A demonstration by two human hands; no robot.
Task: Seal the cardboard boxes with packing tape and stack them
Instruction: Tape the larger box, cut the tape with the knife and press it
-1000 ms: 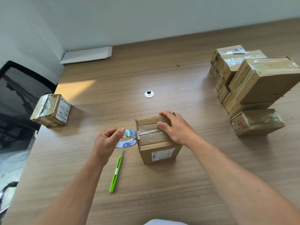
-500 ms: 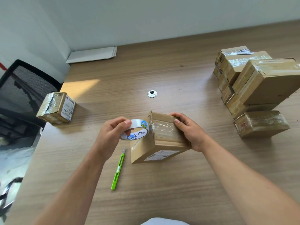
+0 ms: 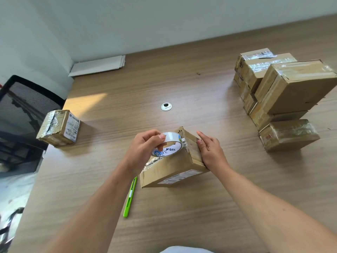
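Head view: my left hand grips the tape roll, fingers curled round it, against the tilted box at table centre. My right hand presses its 3 o'clock side (fingers straight). Taped boxes sit stacked at 2 o'clock.

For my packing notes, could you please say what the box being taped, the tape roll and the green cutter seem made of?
Box: matte brown cardboard, creased at the edges, with glossy clear tape strips. Tape roll: shiny clear film, wound on a printed core, probably card. Green cutter: likely smooth plastic, judging by its bright uniform colour.
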